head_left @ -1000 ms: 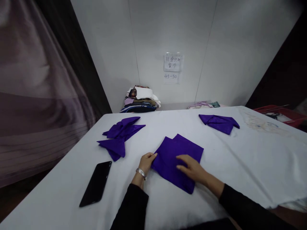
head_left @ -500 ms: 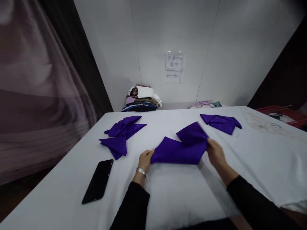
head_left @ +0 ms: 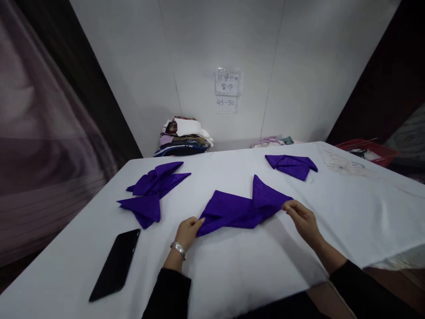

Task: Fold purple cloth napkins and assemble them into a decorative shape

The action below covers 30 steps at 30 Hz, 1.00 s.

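Note:
A partly folded purple cloth napkin lies across the white table in front of me. My left hand, with a silver bracelet at the wrist, pinches its near left corner. Over at the right end, my right hand has its fingers closed on the tip of the cloth. A pointed flap stands up toward that end. To the left rests a folded purple napkin with wing-like points, and close in front of it is another folded purple piece. One more folded purple napkin sits at the far right.
A black phone lies on the white tablecloth at left. Behind the table stand a pile of folded clothes and some pink and green fabric. A red basket is at far right; paper signs hang on the wall.
The napkin between my hands has been lowered and its right flap now rises to a point. My left hand has drawn its corner nearer to me. The whole view has shifted slightly.

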Each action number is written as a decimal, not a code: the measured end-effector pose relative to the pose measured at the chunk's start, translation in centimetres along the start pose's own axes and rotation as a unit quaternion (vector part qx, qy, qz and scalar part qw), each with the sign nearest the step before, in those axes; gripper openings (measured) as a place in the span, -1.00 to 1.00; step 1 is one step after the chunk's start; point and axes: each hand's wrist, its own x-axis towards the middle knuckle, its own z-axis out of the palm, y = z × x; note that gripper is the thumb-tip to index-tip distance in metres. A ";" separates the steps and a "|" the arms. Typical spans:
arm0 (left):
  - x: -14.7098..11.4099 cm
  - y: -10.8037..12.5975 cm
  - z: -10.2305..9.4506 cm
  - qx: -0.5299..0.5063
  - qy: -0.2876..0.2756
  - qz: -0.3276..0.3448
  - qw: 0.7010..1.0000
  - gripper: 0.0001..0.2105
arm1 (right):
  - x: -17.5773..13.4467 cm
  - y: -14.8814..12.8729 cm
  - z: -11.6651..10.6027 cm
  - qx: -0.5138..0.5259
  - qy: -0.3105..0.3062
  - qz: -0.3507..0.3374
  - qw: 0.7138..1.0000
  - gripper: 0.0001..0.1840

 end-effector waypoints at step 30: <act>-0.6 4.7 2.2 0.220 0.050 0.307 0.925 -0.94 | 0.2 3.3 0.9 -0.199 -0.222 -0.125 0.946 -0.56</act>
